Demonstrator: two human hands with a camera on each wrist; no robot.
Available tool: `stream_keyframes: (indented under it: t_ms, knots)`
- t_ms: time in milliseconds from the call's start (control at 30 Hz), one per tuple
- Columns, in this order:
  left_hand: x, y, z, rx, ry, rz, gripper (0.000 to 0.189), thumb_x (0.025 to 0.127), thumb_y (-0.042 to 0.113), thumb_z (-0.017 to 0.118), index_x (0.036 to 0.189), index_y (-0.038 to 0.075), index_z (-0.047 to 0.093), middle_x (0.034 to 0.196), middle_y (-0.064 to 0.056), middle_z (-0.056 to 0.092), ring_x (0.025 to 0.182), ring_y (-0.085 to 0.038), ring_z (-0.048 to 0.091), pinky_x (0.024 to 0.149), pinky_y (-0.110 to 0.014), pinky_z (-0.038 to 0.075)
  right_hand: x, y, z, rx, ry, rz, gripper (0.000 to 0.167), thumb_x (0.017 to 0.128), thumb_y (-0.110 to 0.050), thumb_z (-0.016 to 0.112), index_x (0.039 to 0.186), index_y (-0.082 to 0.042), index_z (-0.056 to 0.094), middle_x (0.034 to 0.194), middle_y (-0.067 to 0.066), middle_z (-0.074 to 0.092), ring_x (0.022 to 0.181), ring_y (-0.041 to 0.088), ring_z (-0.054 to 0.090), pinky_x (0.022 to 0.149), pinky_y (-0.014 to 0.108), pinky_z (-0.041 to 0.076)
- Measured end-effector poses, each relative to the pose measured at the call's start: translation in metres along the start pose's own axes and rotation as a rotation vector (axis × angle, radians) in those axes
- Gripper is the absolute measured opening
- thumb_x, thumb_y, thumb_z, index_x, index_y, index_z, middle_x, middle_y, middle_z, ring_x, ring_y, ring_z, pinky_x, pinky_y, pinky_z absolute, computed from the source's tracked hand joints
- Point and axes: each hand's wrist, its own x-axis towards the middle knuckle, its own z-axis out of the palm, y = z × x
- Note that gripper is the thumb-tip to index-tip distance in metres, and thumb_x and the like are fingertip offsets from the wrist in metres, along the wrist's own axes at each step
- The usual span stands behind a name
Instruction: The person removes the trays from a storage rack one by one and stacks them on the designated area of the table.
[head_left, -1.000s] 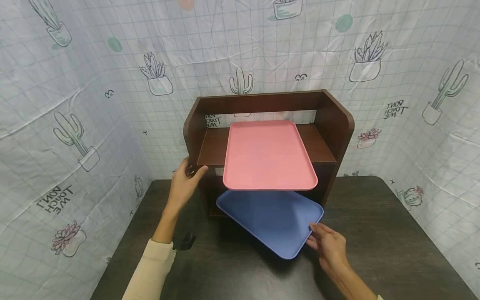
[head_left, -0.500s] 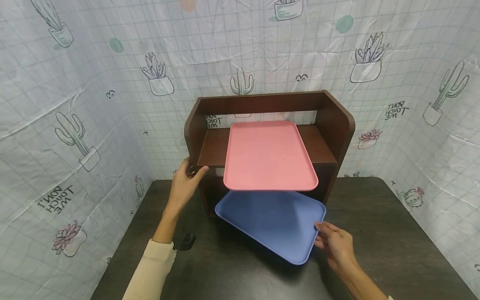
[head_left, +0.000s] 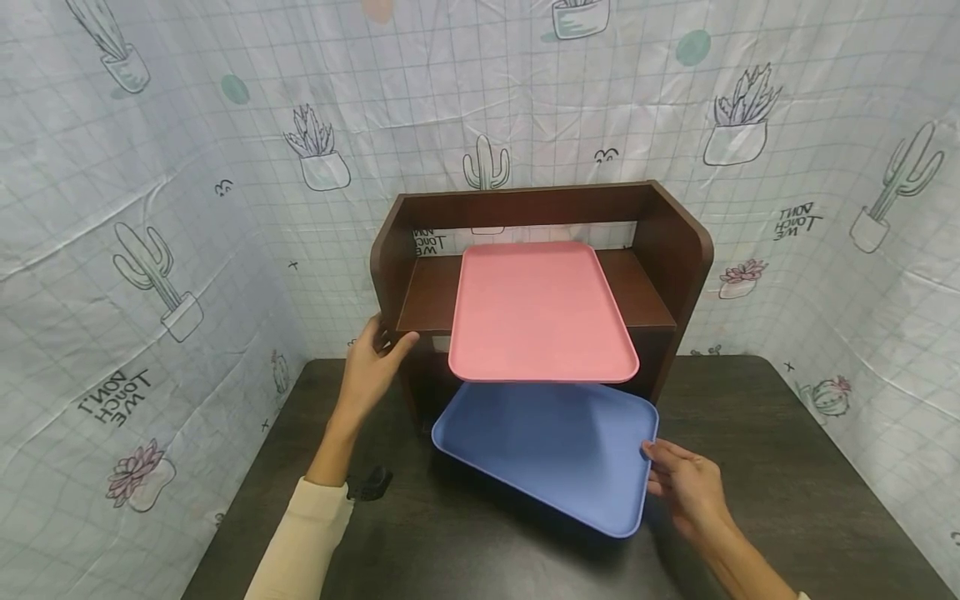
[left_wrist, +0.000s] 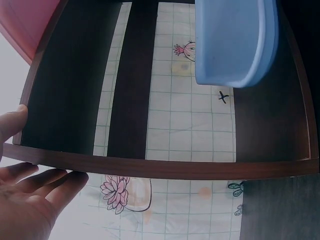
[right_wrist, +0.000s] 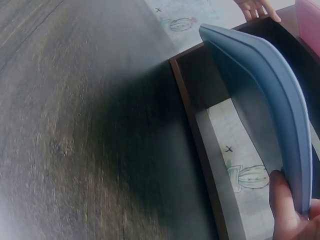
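Observation:
A dark brown two-tier wooden shelf (head_left: 427,296) stands on the table. On the left, my left hand (head_left: 367,371) holds the shelf's side panel, thumb at the front and fingers along the outer side, as the left wrist view of this hand (left_wrist: 30,200) also shows. My right hand (head_left: 686,483) pinches the right end of a blue tray (head_left: 555,450). That tray slants in front of the lower compartment, raised over the table; its back part is hidden beneath a pink tray (head_left: 543,317). The pink tray lies on the upper board and juts out past its front edge.
The dark wood table (head_left: 757,467) spreads out around the shelf. A pale cloth (head_left: 247,150) printed with cacti hangs behind and at both sides. A small black object (head_left: 369,483) shows beside the left wrist.
My right hand has moved to the right, carrying the blue tray's near end with it, so the tray has turned more nearly level with the shelf front. The left hand keeps its place.

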Motion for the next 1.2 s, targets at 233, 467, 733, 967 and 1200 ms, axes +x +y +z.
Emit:
stream_keyframes:
  t_ms: [233,467,733,967,1200]
  knots:
    - [-0.001,0.001,0.001,-0.001,-0.005,-0.009,0.069,0.100,0.034,0.077,0.157,0.007,0.048,0.157,-0.021,0.055,0.146,-0.039,0.055,0.119,-0.052,0.049,-0.001,-0.005,-0.007,0.001,-0.017,-0.009,0.015,0.104,-0.011,0.069,0.096,-0.020,0.077,0.073,-0.008,0.076,0.067,0.006,0.075,0.062,0.023,0.064]
    - [-0.001,0.001,0.001,0.004,0.000,0.004,0.067,0.100,0.034,0.077,0.155,0.007,0.051,0.155,-0.021,0.057,0.146,-0.040,0.055,0.118,-0.053,0.049,-0.003,-0.008,-0.012,-0.015,-0.039,-0.010,0.029,0.104,-0.011,0.069,0.083,-0.030,0.075,0.074,-0.008,0.077,0.068,0.005,0.074,0.062,0.023,0.064]
    - [-0.001,0.000,0.001,0.003,0.002,0.019,0.062,0.101,0.033,0.077,0.152,0.008,0.055,0.152,-0.020,0.060,0.144,-0.038,0.057,0.117,-0.051,0.051,-0.004,-0.010,-0.016,-0.028,-0.076,-0.026,0.027,0.103,-0.010,0.070,0.085,-0.030,0.074,0.072,-0.007,0.077,0.065,0.005,0.073,0.059,0.022,0.062]
    - [-0.001,0.000,0.001,0.003,0.002,0.007,0.062,0.101,0.033,0.077,0.153,0.007,0.055,0.153,-0.020,0.060,0.144,-0.037,0.057,0.117,-0.051,0.051,-0.006,-0.012,-0.018,-0.046,-0.088,-0.027,0.028,0.102,-0.010,0.071,0.086,-0.032,0.073,0.072,-0.008,0.076,0.064,0.004,0.070,0.057,0.021,0.060]
    - [-0.001,0.003,0.001,0.009,0.003,0.006,0.060,0.101,0.030,0.077,0.152,0.007,0.055,0.152,-0.020,0.060,0.144,-0.038,0.058,0.116,-0.051,0.051,-0.006,-0.012,-0.018,-0.074,-0.096,-0.008,0.016,0.102,-0.010,0.071,0.117,-0.015,0.075,0.076,-0.005,0.079,0.069,0.008,0.076,0.061,0.024,0.064]
